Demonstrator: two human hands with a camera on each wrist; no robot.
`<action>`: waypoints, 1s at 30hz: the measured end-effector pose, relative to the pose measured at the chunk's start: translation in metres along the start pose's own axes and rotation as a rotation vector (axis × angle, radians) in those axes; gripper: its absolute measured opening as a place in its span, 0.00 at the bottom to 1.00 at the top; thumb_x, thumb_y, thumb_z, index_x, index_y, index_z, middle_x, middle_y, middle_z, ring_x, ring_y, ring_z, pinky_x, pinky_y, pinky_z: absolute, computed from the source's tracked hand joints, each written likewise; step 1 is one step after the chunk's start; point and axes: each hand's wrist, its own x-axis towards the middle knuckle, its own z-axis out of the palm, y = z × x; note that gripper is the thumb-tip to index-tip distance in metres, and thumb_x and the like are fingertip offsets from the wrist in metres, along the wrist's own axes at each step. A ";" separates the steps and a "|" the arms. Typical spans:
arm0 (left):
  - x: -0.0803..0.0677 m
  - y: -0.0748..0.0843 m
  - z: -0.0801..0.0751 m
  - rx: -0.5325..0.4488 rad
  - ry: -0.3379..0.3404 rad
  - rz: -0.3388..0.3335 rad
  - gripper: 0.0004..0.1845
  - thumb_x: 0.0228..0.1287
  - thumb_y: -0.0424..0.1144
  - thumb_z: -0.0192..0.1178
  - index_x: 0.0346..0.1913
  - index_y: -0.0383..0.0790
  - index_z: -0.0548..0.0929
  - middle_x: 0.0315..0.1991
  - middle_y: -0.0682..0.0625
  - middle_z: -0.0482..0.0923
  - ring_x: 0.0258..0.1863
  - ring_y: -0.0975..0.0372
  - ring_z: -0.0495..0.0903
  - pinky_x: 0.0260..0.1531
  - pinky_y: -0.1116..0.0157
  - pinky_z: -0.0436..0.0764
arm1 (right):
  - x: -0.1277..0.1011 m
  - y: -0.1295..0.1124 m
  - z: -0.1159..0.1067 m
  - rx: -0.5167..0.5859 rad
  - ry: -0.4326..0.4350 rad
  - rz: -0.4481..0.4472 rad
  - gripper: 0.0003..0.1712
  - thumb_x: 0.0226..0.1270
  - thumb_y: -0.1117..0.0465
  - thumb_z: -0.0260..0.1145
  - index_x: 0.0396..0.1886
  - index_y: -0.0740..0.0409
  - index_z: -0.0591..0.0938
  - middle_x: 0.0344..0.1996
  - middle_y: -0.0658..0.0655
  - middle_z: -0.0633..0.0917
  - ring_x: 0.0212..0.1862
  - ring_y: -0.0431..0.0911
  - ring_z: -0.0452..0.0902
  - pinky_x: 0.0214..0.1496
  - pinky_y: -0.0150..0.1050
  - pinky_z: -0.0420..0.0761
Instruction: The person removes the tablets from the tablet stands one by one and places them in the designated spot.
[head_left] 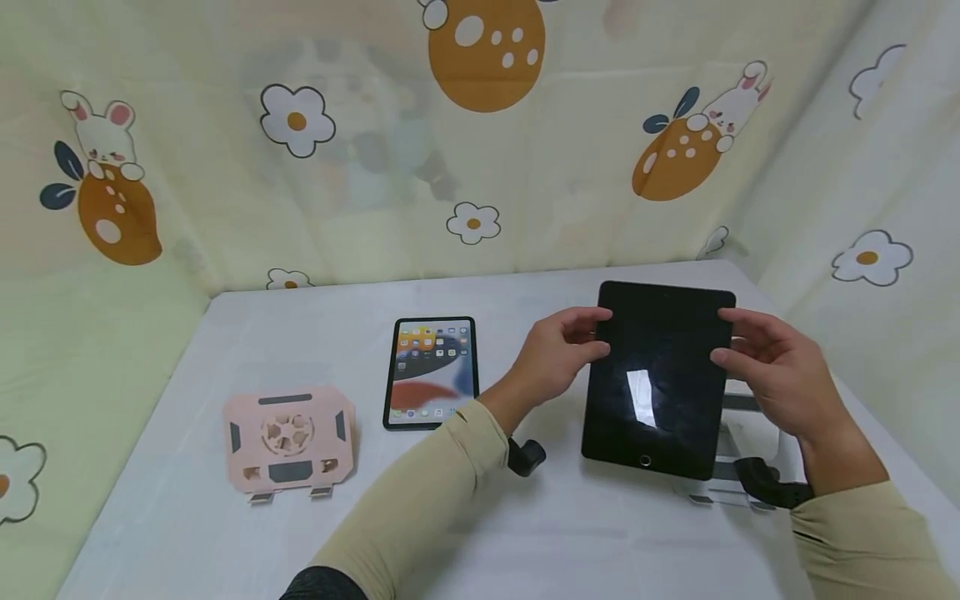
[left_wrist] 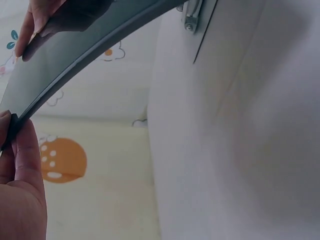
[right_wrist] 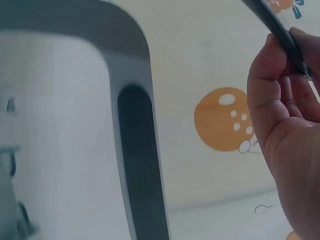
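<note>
A large black tablet [head_left: 660, 383] with a dark screen and a round home button is held up, tilted, at the right of the table. My left hand [head_left: 558, 350] pinches its left edge between thumb and fingers. On the opposite edge, my right hand [head_left: 780, 367] grips with thumb and fingers. Behind and below the tablet stands a silver-grey stand [head_left: 753, 433], partly hidden by it. In the right wrist view the stand's frame carries a dark pad [right_wrist: 137, 160]. The left wrist view catches the tablet's edge [left_wrist: 75, 62] from the side.
A smaller tablet [head_left: 432, 375] with a lit home screen lies mid-table, left of my left hand. Farther left is a pink stand [head_left: 288, 433] with grey pads and two front lips. Patterned cloth [head_left: 375, 192] hangs round the white table [head_left: 585, 542].
</note>
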 end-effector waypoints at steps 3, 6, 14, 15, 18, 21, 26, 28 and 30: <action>-0.003 0.000 -0.006 0.007 0.004 -0.019 0.19 0.67 0.34 0.66 0.58 0.53 0.84 0.50 0.61 0.79 0.49 0.68 0.77 0.48 0.71 0.79 | 0.002 -0.003 0.006 0.024 -0.004 0.003 0.29 0.72 0.67 0.64 0.71 0.50 0.73 0.52 0.30 0.74 0.48 0.33 0.71 0.43 0.19 0.76; -0.005 0.000 -0.013 0.012 0.018 -0.037 0.19 0.67 0.34 0.67 0.58 0.53 0.84 0.50 0.62 0.79 0.49 0.68 0.77 0.49 0.70 0.79 | 0.005 -0.005 0.012 0.042 -0.017 0.008 0.29 0.72 0.66 0.64 0.71 0.50 0.73 0.54 0.31 0.73 0.50 0.33 0.71 0.43 0.19 0.76; -0.005 -0.003 -0.032 0.001 0.062 -0.041 0.19 0.66 0.33 0.67 0.58 0.51 0.84 0.51 0.57 0.80 0.50 0.64 0.78 0.51 0.66 0.79 | 0.019 -0.014 0.031 0.089 -0.039 0.013 0.28 0.73 0.65 0.64 0.71 0.54 0.72 0.57 0.36 0.74 0.50 0.35 0.72 0.43 0.21 0.78; -0.005 -0.004 -0.034 0.002 0.068 -0.043 0.19 0.65 0.32 0.67 0.58 0.50 0.84 0.50 0.57 0.80 0.50 0.63 0.78 0.51 0.66 0.79 | 0.021 -0.014 0.033 0.094 -0.042 0.018 0.28 0.73 0.64 0.64 0.71 0.54 0.72 0.57 0.37 0.74 0.49 0.35 0.73 0.43 0.22 0.78; -0.005 -0.005 -0.039 0.003 0.092 -0.056 0.19 0.65 0.32 0.68 0.58 0.50 0.84 0.49 0.56 0.80 0.49 0.62 0.78 0.51 0.65 0.80 | 0.025 -0.016 0.040 0.102 -0.050 0.031 0.29 0.73 0.63 0.64 0.71 0.57 0.71 0.59 0.41 0.74 0.49 0.34 0.74 0.43 0.23 0.79; -0.005 -0.007 -0.044 0.003 0.112 -0.061 0.20 0.65 0.32 0.68 0.58 0.50 0.84 0.49 0.56 0.81 0.49 0.61 0.78 0.50 0.65 0.80 | 0.030 -0.018 0.046 0.117 -0.056 0.046 0.30 0.73 0.62 0.65 0.71 0.59 0.70 0.59 0.43 0.74 0.48 0.33 0.75 0.43 0.23 0.79; -0.007 -0.008 -0.053 0.017 0.131 -0.072 0.20 0.65 0.33 0.68 0.59 0.50 0.84 0.51 0.55 0.81 0.51 0.60 0.78 0.51 0.64 0.80 | 0.036 -0.023 0.055 0.197 -0.075 0.065 0.27 0.72 0.64 0.65 0.69 0.56 0.72 0.53 0.42 0.76 0.46 0.34 0.78 0.43 0.25 0.80; -0.008 -0.010 -0.057 0.019 0.136 -0.080 0.20 0.65 0.33 0.67 0.59 0.50 0.84 0.53 0.55 0.81 0.52 0.60 0.77 0.52 0.64 0.80 | 0.038 -0.025 0.059 0.214 -0.085 0.073 0.27 0.72 0.64 0.65 0.69 0.56 0.72 0.52 0.43 0.76 0.45 0.34 0.78 0.43 0.26 0.80; -0.008 -0.011 -0.060 0.016 0.141 -0.084 0.20 0.65 0.33 0.67 0.59 0.50 0.84 0.53 0.55 0.81 0.53 0.60 0.77 0.52 0.64 0.80 | 0.040 -0.027 0.063 0.222 -0.091 0.078 0.27 0.72 0.64 0.65 0.69 0.57 0.72 0.52 0.45 0.75 0.45 0.34 0.79 0.44 0.26 0.81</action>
